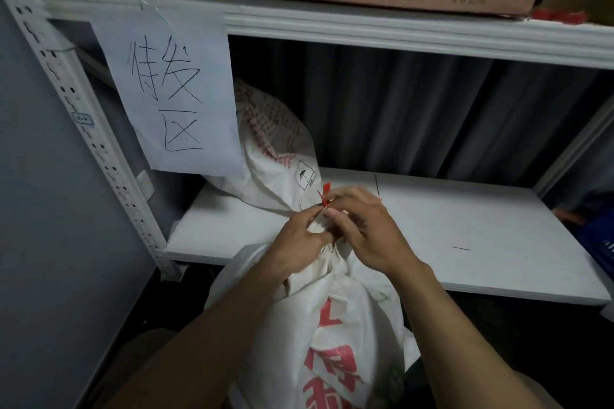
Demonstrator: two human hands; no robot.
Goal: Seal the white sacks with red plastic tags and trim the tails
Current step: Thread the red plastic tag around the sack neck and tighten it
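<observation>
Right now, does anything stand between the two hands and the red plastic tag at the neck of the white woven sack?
Nothing visible does. The left hand and the right hand pinch the red plastic tag at the neck of the white woven sack; its upper end sticks up free.

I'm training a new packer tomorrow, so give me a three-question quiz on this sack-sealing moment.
1. True or false: the left hand and the right hand both work at the gathered neck of the white woven sack with red print.
2. What sticks up above the hands? A) red plastic tag B) scissors C) string
3. The second white sack lies on the ____.
Key: 1 true; 2 A; 3 white shelf board.
</observation>
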